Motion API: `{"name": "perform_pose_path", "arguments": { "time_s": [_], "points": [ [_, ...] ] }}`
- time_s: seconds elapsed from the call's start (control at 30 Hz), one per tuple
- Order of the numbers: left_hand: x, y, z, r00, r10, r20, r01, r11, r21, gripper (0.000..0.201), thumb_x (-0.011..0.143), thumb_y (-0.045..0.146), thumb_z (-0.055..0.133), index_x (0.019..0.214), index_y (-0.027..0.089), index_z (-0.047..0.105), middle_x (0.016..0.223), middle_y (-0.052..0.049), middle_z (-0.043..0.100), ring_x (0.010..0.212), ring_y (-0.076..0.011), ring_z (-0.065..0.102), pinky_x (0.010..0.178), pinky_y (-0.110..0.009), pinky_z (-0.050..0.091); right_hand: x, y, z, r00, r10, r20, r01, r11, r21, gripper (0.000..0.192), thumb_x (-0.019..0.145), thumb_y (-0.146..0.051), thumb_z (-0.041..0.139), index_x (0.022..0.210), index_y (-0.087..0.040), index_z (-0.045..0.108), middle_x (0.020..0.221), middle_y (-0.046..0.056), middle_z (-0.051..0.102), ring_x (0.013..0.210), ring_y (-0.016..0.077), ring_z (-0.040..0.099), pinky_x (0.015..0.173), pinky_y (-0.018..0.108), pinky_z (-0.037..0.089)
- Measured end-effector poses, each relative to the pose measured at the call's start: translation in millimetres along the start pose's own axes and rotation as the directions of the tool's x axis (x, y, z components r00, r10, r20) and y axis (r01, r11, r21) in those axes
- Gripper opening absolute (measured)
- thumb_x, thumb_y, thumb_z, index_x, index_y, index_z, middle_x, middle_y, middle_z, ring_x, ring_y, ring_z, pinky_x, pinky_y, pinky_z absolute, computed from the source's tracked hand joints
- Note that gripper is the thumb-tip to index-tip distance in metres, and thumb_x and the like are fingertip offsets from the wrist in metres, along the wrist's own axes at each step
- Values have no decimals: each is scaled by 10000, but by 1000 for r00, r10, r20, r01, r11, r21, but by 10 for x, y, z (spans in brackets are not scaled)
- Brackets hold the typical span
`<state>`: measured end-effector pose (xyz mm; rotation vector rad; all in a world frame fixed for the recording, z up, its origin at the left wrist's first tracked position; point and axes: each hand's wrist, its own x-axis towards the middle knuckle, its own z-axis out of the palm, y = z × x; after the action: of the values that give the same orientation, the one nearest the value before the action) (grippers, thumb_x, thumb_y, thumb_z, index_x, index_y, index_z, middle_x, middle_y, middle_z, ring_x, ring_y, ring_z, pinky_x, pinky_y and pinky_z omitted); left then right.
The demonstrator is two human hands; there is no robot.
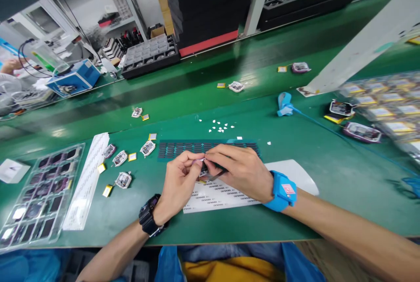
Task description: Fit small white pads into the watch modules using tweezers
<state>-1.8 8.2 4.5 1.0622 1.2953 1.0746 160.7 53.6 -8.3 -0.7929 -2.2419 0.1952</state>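
My left hand is closed, its thumb and fingers pinching a small watch case that the fingers mostly cover. My right hand meets it from the other side, fingertips pressed at the case's upper edge. A thin dark tool, apparently tweezers, pokes out from under the right palm. Beneath both hands lies a printed white sheet. Just behind them is a dark green strip sheet with rows of thin black pieces. Small white bits are scattered beyond it.
Opened watch cases with yellow-edged batteries lie to the left, near a clear compartment tray and paper strip. More cases, a battery tray, a blue cord and a slanted white post are right.
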Motion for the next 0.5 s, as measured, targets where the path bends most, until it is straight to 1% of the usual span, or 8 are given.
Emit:
{"name": "perform_pose_path", "arguments": {
  "time_s": [0.07,0.13,0.23,0.3,0.4,0.43,0.5],
  "points": [
    [-10,-1,-3,1000,12,18,-12,1000,3,217,867,364,606,939,162,640,778,-30,740,655,-131,658,613,-233,536,3,0,-12,1000,-4,8,4,1000,-10,214,920,-160,513,813,-197,694,831,40,743,704,145,683,599,247,536],
    [-24,3,-2,999,36,34,-36,999,17,212,882,361,591,973,172,627,821,-31,748,697,-136,672,658,-240,542,4,2,-23,1000,-17,-10,17,1000,14,185,915,-183,522,843,-200,692,853,43,742,728,150,685,618,253,544],
    [-40,17,5,997,55,48,-57,998,31,198,892,355,584,981,180,609,820,-24,753,699,-129,677,687,-237,537,-9,18,-23,999,-39,-22,40,999,14,168,912,-209,536,849,-194,691,848,48,735,725,157,683,615,260,547],
    [-42,29,11,998,34,49,-35,999,9,209,880,368,599,966,178,596,786,-22,752,656,-131,676,648,-235,532,-28,34,-15,999,-30,17,29,1000,6,191,924,-207,523,843,-200,696,838,46,729,724,154,678,607,253,539],
    [-30,42,14,999,7,47,-5,999,-48,252,848,385,640,974,175,581,740,-24,749,588,-136,669,567,-227,510,-38,50,-18,996,-9,89,6,999,42,229,950,-218,495,864,-217,706,847,40,725,752,151,674,618,243,534],
    [-23,44,12,999,8,53,-4,998,-69,272,838,383,653,996,174,581,765,-32,755,599,-141,677,568,-231,514,-30,51,-31,995,-10,96,5,999,51,235,958,-231,489,878,-220,710,859,41,728,760,152,674,619,245,534],
    [-4,45,3,997,22,78,-14,995,-97,344,821,364,680,1095,179,586,893,-59,768,719,-167,712,644,-261,549,4,49,-84,997,10,75,-14,998,57,255,976,-281,475,925,-219,717,904,49,734,775,159,677,627,258,534]
  ]
}}
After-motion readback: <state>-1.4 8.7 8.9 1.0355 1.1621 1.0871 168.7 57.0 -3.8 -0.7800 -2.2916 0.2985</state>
